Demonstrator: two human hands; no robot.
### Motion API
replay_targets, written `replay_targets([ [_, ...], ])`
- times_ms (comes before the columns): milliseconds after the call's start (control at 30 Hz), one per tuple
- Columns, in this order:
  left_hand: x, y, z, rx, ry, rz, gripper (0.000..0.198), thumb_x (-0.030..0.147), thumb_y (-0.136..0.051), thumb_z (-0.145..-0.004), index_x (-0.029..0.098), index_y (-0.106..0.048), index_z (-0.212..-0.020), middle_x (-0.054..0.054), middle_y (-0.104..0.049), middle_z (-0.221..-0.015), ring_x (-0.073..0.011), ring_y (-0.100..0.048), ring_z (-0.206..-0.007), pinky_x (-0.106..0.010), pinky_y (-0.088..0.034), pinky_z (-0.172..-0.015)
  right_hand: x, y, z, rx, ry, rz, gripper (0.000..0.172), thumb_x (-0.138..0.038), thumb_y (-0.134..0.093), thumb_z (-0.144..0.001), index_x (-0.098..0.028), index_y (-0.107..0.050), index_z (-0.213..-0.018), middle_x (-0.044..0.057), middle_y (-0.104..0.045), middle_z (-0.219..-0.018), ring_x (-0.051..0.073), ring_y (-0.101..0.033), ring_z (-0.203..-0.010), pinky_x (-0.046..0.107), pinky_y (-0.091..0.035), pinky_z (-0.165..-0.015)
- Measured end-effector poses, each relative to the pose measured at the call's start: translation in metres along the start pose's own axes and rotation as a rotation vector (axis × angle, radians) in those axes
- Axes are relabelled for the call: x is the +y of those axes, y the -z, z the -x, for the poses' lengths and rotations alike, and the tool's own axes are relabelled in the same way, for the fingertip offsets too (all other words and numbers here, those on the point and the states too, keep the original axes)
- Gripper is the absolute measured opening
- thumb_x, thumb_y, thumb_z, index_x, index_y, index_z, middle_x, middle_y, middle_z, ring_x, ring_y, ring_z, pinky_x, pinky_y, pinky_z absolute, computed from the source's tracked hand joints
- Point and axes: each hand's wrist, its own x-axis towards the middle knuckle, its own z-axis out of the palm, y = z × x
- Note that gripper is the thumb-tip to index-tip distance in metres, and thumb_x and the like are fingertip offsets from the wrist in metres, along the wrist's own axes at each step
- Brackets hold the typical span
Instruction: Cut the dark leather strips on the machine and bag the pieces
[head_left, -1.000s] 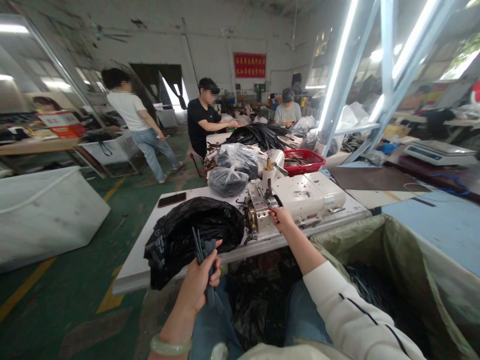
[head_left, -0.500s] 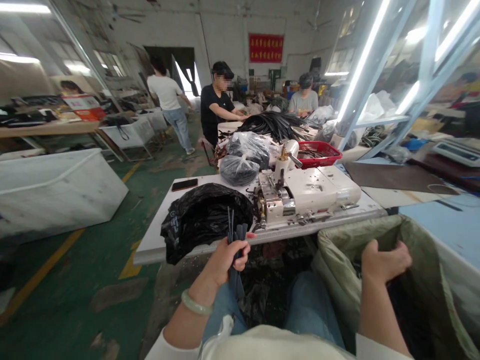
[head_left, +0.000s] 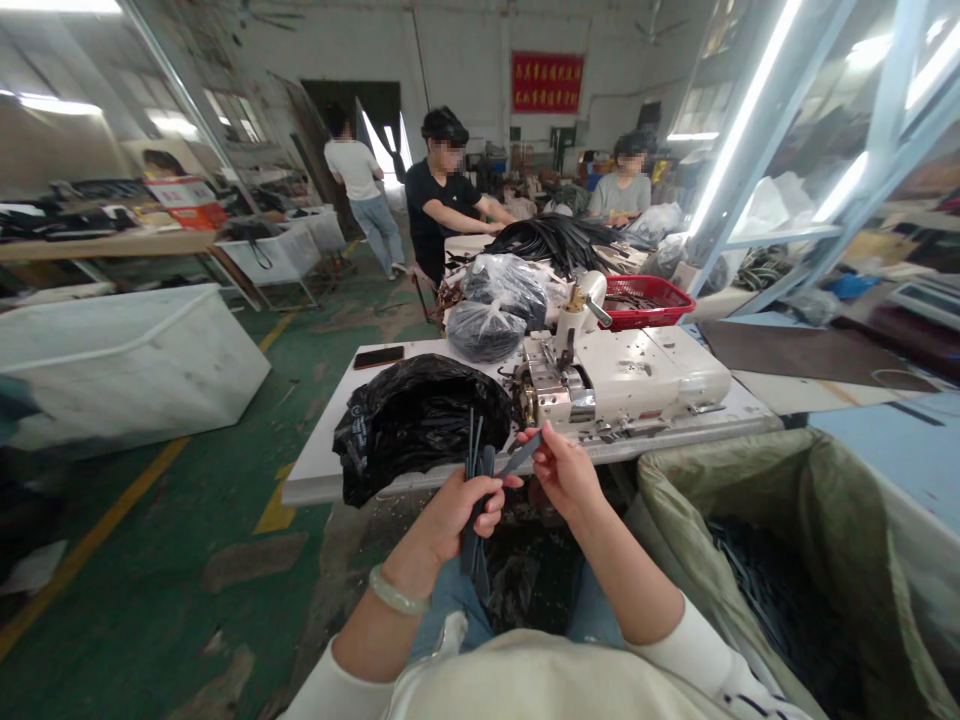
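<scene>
Since the previous frame, the right hand (head_left: pixel 562 475) has risen out of the green woven sack (head_left: pixel 750 480) and now sits beside the left hand (head_left: pixel 457 520), above the lap of the blue jeans (head_left: pixel 450 610).

Right hand: closed in a pinch, with thumb and forefinger gripping one flat dark-grey strip (head_left: pixel 519 455) near its end. The strip angles up and away toward the bundle.

Left hand: closed around a bundle of narrow dark-grey strips (head_left: pixel 474 445), with the strip ends projecting above and below the fist. A pale green bangle (head_left: pixel 395 592) encircles the left wrist.

Both hands are located just in front of the near edge of the white worktable (head_left: pixel 315 480). A crumpled black plastic bag (head_left: pixel 420 425) lies on the table directly beyond the bundle. A cream-coloured industrial sewing machine (head_left: pixel 622 375) stands on the table to its right, and a black smartphone (head_left: pixel 379 357) lies at the far edge.

The sack stands open to the right of the hands and contains loose dark strips (head_left: pixel 772 600). Further back are two clear plastic bags of black material (head_left: pixel 504 290), a red plastic basket (head_left: pixel 645 300) and a heap of long black strips (head_left: pixel 555 243). A co-worker in a black T-shirt (head_left: pixel 442 195) stands at the heap.
</scene>
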Motion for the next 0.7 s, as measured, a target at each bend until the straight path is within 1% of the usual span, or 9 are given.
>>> replay_targets([
  [100,0.002,0.009,0.005,0.018,0.020,0.032,0.024,0.030,-0.067,-0.075,0.009,-0.065,-0.086,0.008,-0.036,-0.054,-0.0003,-0.027,-0.038,-0.014,-0.016,-0.037,-0.008,0.007,-0.007,0.029,-0.041,-0.125,0.030,-0.043,-0.077,-0.072,-0.015,-0.070,-0.078,0.007,-0.072,-0.081,0.007,-0.057,-0.053,0.015,-0.047,-0.043],
  [200,0.003,0.010,0.004,0.023,0.018,0.087,0.037,0.044,-0.070,-0.076,0.009,-0.064,-0.085,0.010,-0.032,-0.054,0.0006,-0.023,-0.038,-0.013,-0.015,-0.038,-0.008,0.007,-0.003,-0.024,0.031,-0.070,0.032,-0.047,-0.078,-0.070,-0.016,-0.069,-0.076,0.006,-0.072,-0.081,0.010,-0.065,-0.062,0.017,-0.054,-0.053],
  [267,0.003,0.007,0.000,0.038,0.000,0.120,0.041,0.048,-0.073,-0.073,0.009,-0.062,-0.080,0.010,-0.031,-0.053,0.0012,-0.022,-0.038,-0.012,-0.015,-0.038,-0.005,0.007,0.005,-0.106,0.098,0.031,0.032,-0.049,-0.076,-0.071,-0.017,-0.069,-0.075,0.005,-0.072,-0.081,0.011,-0.065,-0.064,0.019,-0.055,-0.057],
  [367,0.004,0.003,-0.005,0.110,-0.067,0.111,0.039,0.044,-0.079,-0.065,0.012,-0.057,-0.071,0.011,-0.031,-0.048,0.0014,-0.021,-0.036,-0.013,-0.015,-0.037,-0.003,0.014,0.017,-0.266,0.158,0.185,0.032,-0.050,-0.073,-0.074,-0.018,-0.070,-0.073,0.006,-0.071,-0.082,0.014,-0.066,-0.070,0.025,-0.056,-0.067],
  [467,0.008,-0.001,-0.003,0.174,-0.181,0.024,0.039,0.040,-0.082,-0.061,0.016,-0.053,-0.070,0.011,-0.035,-0.045,-0.0003,-0.026,-0.035,-0.014,-0.016,-0.036,-0.008,0.022,0.024,-0.408,0.093,0.193,0.050,-0.068,-0.062,-0.074,-0.018,-0.069,-0.075,0.008,-0.069,-0.093,0.020,-0.067,-0.084,0.031,-0.057,-0.073],
  [533,0.011,-0.003,-0.001,0.174,-0.232,-0.086,0.037,0.039,-0.082,-0.062,0.016,-0.054,-0.070,0.010,-0.036,-0.043,-0.0016,-0.029,-0.035,-0.015,-0.018,-0.036,-0.011,0.024,0.026,-0.423,0.008,0.192,0.059,-0.074,-0.052,-0.076,-0.018,-0.068,-0.085,0.008,-0.067,-0.096,0.019,-0.066,-0.083,0.030,-0.056,-0.067],
  [600,0.014,-0.004,-0.002,0.153,-0.243,-0.211,0.036,0.040,-0.080,-0.064,0.015,-0.055,-0.068,0.009,-0.036,-0.042,-0.0023,-0.030,-0.034,-0.016,-0.020,-0.035,-0.011,0.022,0.025,-0.480,-0.106,0.316,0.052,-0.067,-0.055,-0.080,-0.018,-0.066,-0.093,0.005,-0.067,-0.085,0.013,-0.064,-0.065,0.022,-0.051,-0.054],
  [633,0.014,-0.004,-0.003,0.147,-0.239,-0.258,0.036,0.041,-0.080,-0.065,0.015,-0.055,-0.067,0.009,-0.036,-0.042,-0.0025,-0.030,-0.034,-0.016,-0.021,-0.035,-0.010,0.020,0.022,-0.534,-0.173,0.402,0.047,-0.062,-0.059,-0.081,-0.017,-0.065,-0.092,0.002,-0.065,-0.074,0.009,-0.057,-0.052,0.019,-0.045,-0.045],
  [700,0.013,-0.001,-0.008,0.186,-0.245,-0.285,0.038,0.044,-0.079,-0.065,0.014,-0.056,-0.066,0.009,-0.034,-0.041,-0.0025,-0.029,-0.034,-0.017,-0.021,-0.035,-0.007,0.019,0.011,-0.599,-0.283,0.517,0.041,-0.055,-0.064,-0.080,-0.014,-0.063,-0.081,-0.004,-0.053,-0.052,0.004,-0.038,-0.036,0.015,-0.028,-0.034],
])
